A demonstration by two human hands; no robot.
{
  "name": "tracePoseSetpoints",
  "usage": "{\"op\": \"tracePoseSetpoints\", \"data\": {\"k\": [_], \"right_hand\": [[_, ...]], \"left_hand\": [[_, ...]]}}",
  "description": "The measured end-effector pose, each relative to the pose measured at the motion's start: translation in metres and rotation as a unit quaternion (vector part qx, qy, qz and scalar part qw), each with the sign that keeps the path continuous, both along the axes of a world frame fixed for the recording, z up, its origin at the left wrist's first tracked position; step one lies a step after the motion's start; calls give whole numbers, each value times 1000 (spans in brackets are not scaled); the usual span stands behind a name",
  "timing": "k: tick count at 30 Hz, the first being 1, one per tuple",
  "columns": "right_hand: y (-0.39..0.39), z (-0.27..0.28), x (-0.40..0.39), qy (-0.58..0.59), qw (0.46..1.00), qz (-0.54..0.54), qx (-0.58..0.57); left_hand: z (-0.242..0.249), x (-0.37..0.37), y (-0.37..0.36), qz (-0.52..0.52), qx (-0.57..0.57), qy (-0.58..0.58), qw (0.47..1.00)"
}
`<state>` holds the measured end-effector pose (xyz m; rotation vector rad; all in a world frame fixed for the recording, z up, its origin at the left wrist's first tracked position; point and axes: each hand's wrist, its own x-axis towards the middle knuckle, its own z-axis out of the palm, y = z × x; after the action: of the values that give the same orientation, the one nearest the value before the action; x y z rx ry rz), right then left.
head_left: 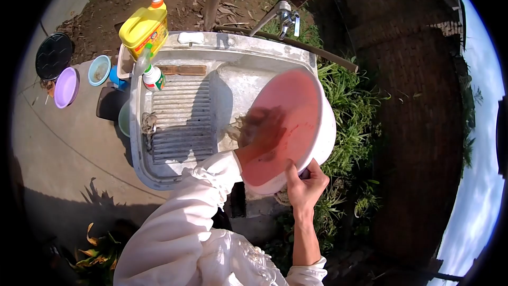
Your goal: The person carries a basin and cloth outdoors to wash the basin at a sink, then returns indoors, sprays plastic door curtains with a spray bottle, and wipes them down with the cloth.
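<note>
A pink basin (304,122) with a white outside is tilted over the right part of a concrete wash sink (238,74). My right hand (307,184) grips its near rim, thumb on the inner side. Inside the basin lies my left hand (269,131), blurred, against the pink surface; its fingers are smeared, and whether it holds anything cannot be told. Murky water (233,130) shows at the basin's left edge, over the sink floor. Left of the basin is the sink's ribbed washboard (182,116).
A yellow jug (144,30) and a spray bottle (153,78) stand at the sink's upper left. Behind the sink rises a metal tap (286,18). Purple (66,88) and light blue (99,70) basins sit on the ground left. Grass grows along the right side.
</note>
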<state>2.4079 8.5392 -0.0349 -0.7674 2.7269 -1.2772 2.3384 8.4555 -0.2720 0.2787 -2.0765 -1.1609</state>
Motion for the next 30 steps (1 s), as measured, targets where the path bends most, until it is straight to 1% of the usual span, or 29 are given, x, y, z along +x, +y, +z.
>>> {"op": "tracePoseSetpoints", "data": {"k": [2, 6, 11, 15, 21, 23, 30], "right_hand": [[-7, 10, 2, 28, 999, 19, 6], [-13, 21, 9, 32, 998, 37, 43], [-20, 25, 9, 109, 991, 62, 45], [-24, 28, 11, 112, 991, 59, 46], [-21, 29, 8, 100, 991, 47, 79], [-21, 29, 7, 92, 993, 39, 57], [-26, 24, 5, 49, 997, 21, 51]], "left_hand": [[6, -8, 1, 2, 12, 11, 1000], [15, -20, -1, 11, 34, 31, 999], [24, -33, 2, 20, 44, 40, 998], [29, -38, 6, 32, 53, 38, 997], [32, -43, 14, 44, 65, 37, 996], [31, -43, 14, 49, 68, 34, 996], [24, -34, 14, 66, 69, 17, 995]]}}
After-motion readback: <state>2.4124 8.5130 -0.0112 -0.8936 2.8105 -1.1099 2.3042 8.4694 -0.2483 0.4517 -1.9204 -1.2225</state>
